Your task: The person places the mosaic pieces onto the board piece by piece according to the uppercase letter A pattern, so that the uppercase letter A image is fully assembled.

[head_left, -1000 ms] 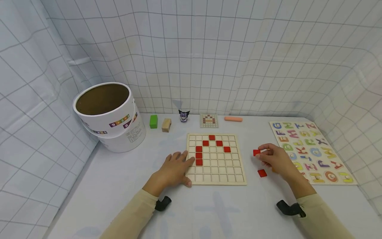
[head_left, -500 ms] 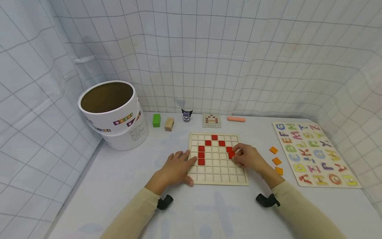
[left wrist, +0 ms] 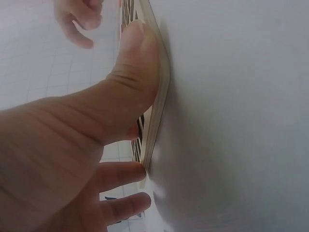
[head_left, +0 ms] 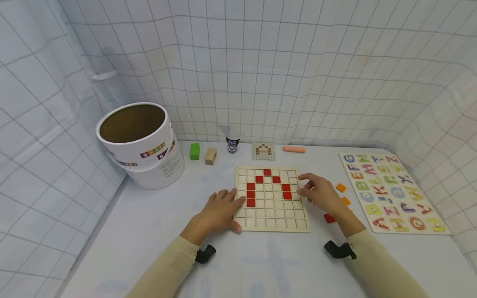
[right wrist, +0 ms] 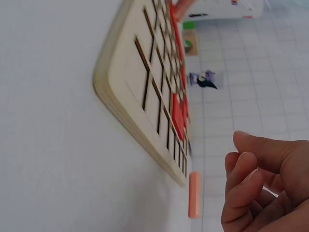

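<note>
A square wooden grid board [head_left: 273,214] lies on the white table, with several red square tiles [head_left: 251,194] set in its cells in an arch shape. My left hand [head_left: 218,212] rests at the board's left edge, fingers spread; its thumb lies along the edge in the left wrist view. Just off the board's right side hovers my right hand [head_left: 319,193], thumb and forefinger apart with nothing between them. Nearest to it on the board is the lowest red tile [head_left: 287,195] of the right column. A loose red tile [head_left: 329,218] lies partly hidden under the right wrist.
Orange tiles [head_left: 340,188] lie right of the right hand, beside an alphabet puzzle board [head_left: 372,227]. Along the back are a white bucket [head_left: 164,165], green block [head_left: 195,151], wooden block [head_left: 210,156], small figurine [head_left: 232,145], pattern card [head_left: 263,157] and orange stick [head_left: 294,149].
My right hand brought a red tile from the right onto the board, set it below another in the right column, let go and drew back rightward. The left hand stayed in place.
</note>
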Motion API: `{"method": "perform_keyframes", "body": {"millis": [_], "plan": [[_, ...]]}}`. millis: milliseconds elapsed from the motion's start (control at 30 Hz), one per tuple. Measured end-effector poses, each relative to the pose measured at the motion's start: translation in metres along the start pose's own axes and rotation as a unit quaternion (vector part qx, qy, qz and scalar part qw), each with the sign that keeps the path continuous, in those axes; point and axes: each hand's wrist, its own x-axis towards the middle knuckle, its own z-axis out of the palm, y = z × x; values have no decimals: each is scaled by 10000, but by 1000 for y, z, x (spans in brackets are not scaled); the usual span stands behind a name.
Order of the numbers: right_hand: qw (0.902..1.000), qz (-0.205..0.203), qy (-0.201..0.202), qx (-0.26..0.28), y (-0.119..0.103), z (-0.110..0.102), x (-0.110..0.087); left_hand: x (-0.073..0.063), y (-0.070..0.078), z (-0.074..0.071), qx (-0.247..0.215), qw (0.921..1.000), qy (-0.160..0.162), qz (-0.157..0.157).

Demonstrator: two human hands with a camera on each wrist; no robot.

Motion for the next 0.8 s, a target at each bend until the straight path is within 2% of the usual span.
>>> {"method": "perform_keyframes", "body": {"millis": [100, 200, 267, 367, 533, 667, 800], "plan": [[9992, 9, 205, 332, 11, -23, -17, 0, 0, 0, -41, 10000, -39, -36], [9979, 146, 219, 584, 26, -40, -38, -1, 1, -1, -62, 9999, -74, -80], [9968, 253, 195, 735, 37, -48, -51, -2, 1, -1, -76, 9999, -83, -78], [9967, 432, 63, 691, 51, -51, -68, -2, 2, -1, -92, 9999, -106, -73], [9977, 660, -118, 90, 60, -44, -82, -1, 1, 0, -90, 9998, -138, -105], [9967, 594, 70, -545, 58, -34, -82, 0, 1, 1, -60, 9999, -122, -95], [9942, 554, 235, -888, 56, -26, -80, 1, 1, 1, -79, 9999, -117, -68]]}}
